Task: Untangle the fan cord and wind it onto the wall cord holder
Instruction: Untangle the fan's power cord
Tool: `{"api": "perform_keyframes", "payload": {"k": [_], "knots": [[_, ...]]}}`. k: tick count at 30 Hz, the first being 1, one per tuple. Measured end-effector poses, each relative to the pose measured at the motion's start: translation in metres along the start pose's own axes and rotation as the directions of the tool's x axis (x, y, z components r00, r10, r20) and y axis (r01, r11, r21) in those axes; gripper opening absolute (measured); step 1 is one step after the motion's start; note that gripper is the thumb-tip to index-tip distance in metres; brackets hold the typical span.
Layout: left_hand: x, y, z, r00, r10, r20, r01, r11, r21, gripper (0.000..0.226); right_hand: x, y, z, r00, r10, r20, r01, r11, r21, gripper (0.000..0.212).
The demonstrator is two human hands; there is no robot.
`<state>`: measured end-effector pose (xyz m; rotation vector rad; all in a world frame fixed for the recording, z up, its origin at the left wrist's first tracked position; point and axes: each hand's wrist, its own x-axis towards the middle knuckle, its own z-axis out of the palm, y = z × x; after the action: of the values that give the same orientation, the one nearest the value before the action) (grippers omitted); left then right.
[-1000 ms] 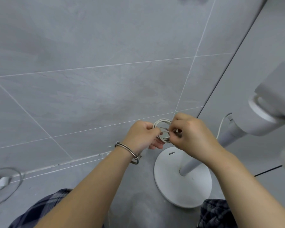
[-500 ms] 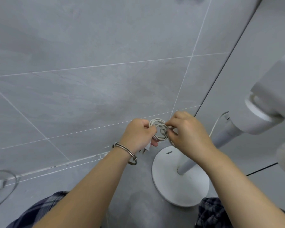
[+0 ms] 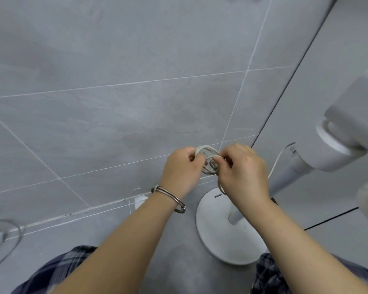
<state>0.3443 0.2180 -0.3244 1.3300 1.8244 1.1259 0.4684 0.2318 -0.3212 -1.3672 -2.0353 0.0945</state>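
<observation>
Cord: the fan cord point(image 3: 207, 161) is a small bundle of pale loops, held in the air between the two hands, in front of the tiled wall point(image 3: 119, 115) and above the fan base point(image 3: 219, 236).
Left hand: the left hand point(image 3: 182, 169) is closed around the left side of the loops; its fingers curl over the bundle.
Right hand: the right hand point(image 3: 245, 172) pinches one strand at the right side of the loops with thumb and forefinger; the other fingers are folded.
Loose strand: one length hangs down from under the right fingers toward the fan base.
Handling: the cord looks light, thin and soft, probably a little springy, so the loops may open again when released. It seems smooth, so it can slip through a weak pinch.
Where to hold: best is to keep the bundle closed in the left fingers and to pull only one strand with the right fingertips, near the crossing.
Holder: the wall cord holder is not seen in this view.
</observation>
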Motion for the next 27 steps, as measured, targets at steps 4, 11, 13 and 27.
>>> {"api": "perform_keyframes", "payload": {"k": [4, 11, 13, 27], "knots": [[0.003, -0.007, -0.002, 0.999, 0.020, -0.031, -0.015, 0.990, 0.137, 0.038, 0.010, 0.002, -0.007, 0.986, 0.167, 0.028, -0.167, 0.986, 0.027, 0.022], [0.005, -0.008, -0.002, 0.924, -0.319, 0.211, 0.376, 0.859, -0.348, 0.022, 0.016, 0.002, -0.011, 0.921, 0.377, 0.101, -0.384, 0.826, 0.413, 0.025], [0.004, -0.005, -0.005, 0.859, -0.370, 0.355, 0.509, 0.696, -0.507, 0.019, 0.020, 0.006, -0.012, 0.871, 0.455, 0.183, -0.457, 0.617, 0.640, 0.026], [0.003, -0.008, -0.005, 0.975, -0.095, 0.200, 0.096, 0.995, 0.005, 0.045, 0.026, 0.028, -0.004, 0.703, 0.566, 0.431, -0.624, 0.201, 0.755, 0.026]]}}
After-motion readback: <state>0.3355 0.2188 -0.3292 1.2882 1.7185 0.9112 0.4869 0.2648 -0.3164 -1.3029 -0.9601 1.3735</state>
